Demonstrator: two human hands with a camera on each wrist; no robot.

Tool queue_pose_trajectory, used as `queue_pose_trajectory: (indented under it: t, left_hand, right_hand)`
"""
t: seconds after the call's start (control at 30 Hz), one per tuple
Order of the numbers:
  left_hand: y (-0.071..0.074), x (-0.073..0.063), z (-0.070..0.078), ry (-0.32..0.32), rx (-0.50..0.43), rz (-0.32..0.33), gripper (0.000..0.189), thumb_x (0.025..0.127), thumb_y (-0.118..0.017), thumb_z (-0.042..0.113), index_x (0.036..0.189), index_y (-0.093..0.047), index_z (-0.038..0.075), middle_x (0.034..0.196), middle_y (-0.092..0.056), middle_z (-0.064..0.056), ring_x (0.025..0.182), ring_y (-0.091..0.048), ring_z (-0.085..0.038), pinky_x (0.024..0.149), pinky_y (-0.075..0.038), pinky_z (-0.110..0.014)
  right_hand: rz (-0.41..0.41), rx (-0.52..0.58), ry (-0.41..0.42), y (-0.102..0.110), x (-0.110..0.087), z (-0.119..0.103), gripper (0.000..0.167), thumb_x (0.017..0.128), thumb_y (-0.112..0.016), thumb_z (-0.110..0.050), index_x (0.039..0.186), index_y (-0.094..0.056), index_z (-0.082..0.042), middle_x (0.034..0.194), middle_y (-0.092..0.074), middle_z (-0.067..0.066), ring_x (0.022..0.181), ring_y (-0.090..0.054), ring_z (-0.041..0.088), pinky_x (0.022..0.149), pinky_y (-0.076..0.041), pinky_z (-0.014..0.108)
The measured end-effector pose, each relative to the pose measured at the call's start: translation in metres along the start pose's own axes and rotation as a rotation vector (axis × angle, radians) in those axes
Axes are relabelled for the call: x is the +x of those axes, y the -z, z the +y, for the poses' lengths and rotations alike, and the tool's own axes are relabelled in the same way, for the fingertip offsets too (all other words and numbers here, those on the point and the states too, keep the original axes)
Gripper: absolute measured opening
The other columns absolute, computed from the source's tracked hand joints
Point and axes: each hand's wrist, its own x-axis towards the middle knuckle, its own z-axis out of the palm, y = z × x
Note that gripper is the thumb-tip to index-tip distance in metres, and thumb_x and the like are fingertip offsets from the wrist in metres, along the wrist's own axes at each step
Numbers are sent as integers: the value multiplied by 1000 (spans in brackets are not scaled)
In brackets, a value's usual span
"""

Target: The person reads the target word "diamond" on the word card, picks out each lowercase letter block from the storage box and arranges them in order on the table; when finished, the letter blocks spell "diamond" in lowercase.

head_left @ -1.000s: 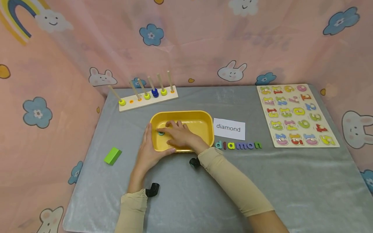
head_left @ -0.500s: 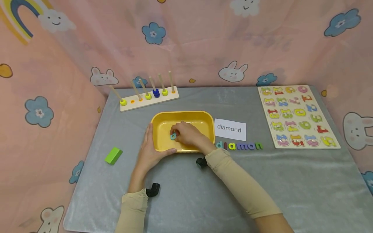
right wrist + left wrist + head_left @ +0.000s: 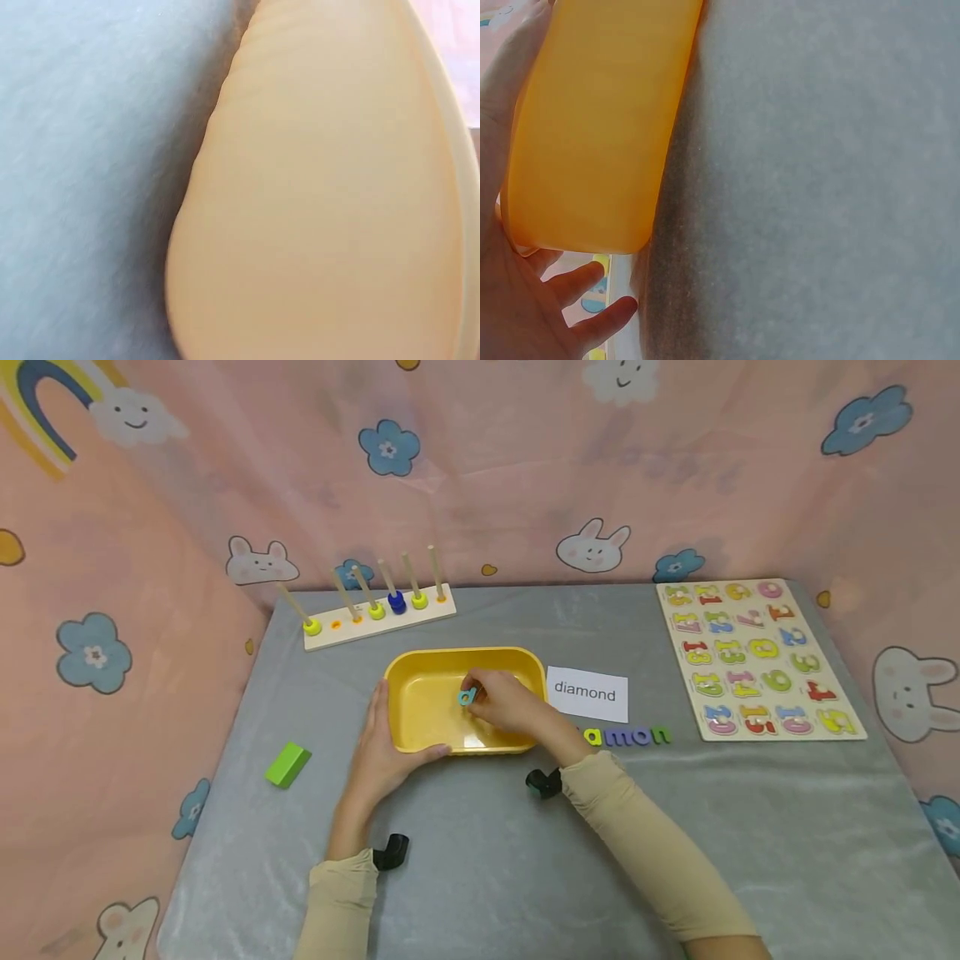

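In the head view, my right hand [image 3: 506, 700] pinches a small teal letter "d" [image 3: 467, 697] between thumb and fingertips, over the inside of a yellow tray [image 3: 420, 727]. My left hand [image 3: 382, 760] braces the tray's near left corner, fingers straight along its left side and thumb along the front edge. The left wrist view has that hand [image 3: 525, 307] against the tray's outer wall [image 3: 600, 135], several fingers spread past its end. In the right wrist view the tray's wall [image 3: 322, 195] fills most of the picture; the right hand is out of sight there.
Right of the tray lie a white card [image 3: 587, 695] reading "diamond" and a row of coloured letters [image 3: 630, 737], its left end hidden by my right arm. A peg board with rings [image 3: 382, 618], a number puzzle [image 3: 765, 660] and a green block [image 3: 288, 766] also sit on the grey cloth.
My right hand has picked up the teal letter from the tray's left part and carried it rightward. Its arm now covers the first letters of the row. The left hand stays on the tray.
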Motion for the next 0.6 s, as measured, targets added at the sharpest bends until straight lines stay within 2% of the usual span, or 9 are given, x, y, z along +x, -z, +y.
queue_pose_trajectory:
  t: [0.13, 0.27, 0.33, 0.4, 0.5, 0.6]
  left_hand:
    - [0, 0, 0, 0, 2, -2, 147, 69, -96, 60, 173, 1, 24, 181, -4, -1, 163, -22, -36, 128, -26, -63]
    - [-2, 1, 1, 4, -3, -6, 147, 68, -96, 60, 172, 2, 25, 181, -4, -1, 163, -22, -36, 128, -25, -63]
    - [-3, 1, 1, 4, -5, -10, 148, 68, -96, 60, 173, 2, 24, 181, -4, -1, 163, -22, -35, 128, -25, -64]
    - [-3, 1, 1, 5, -8, -13, 148, 68, -96, 60, 173, 2, 25, 181, -3, 0, 164, -21, -35, 128, -24, -64]
    - [-2, 0, 1, 8, -9, -12, 147, 68, -97, 59, 173, 1, 25, 181, -3, 1, 164, -19, -34, 129, -23, -64]
    - [-1, 0, 1, 15, -2, -12, 147, 68, -96, 60, 172, 2, 26, 181, -3, 1, 164, -19, -35, 129, -23, -64]
  right_hand:
    - [110, 92, 56, 7, -13, 6, 23, 95, -72, 3, 117, -69, -1, 101, -68, 12, 91, -62, 24, 86, -57, 35]
    - [258, 178, 93, 16, -35, 18, 25, 96, -68, 6, 121, -71, 0, 107, -68, 13, 93, -63, 25, 87, -58, 36]
    - [354, 203, 110, 21, -48, 25, 25, 99, -68, 4, 123, -72, 1, 110, -69, 15, 95, -65, 26, 88, -58, 32]
    - [451, 201, 113, 26, -61, 35, 25, 101, -68, 0, 125, -72, 1, 113, -70, 16, 97, -66, 28, 88, -56, 23]
    - [565, 167, 72, 35, -82, 50, 27, 102, -69, -4, 129, -71, 1, 110, -71, 19, 96, -66, 27, 86, -50, 11]
    - [647, 129, -15, 46, -102, 68, 29, 99, -75, -6, 127, -70, 2, 103, -73, 20, 93, -64, 17, 81, -45, 11]
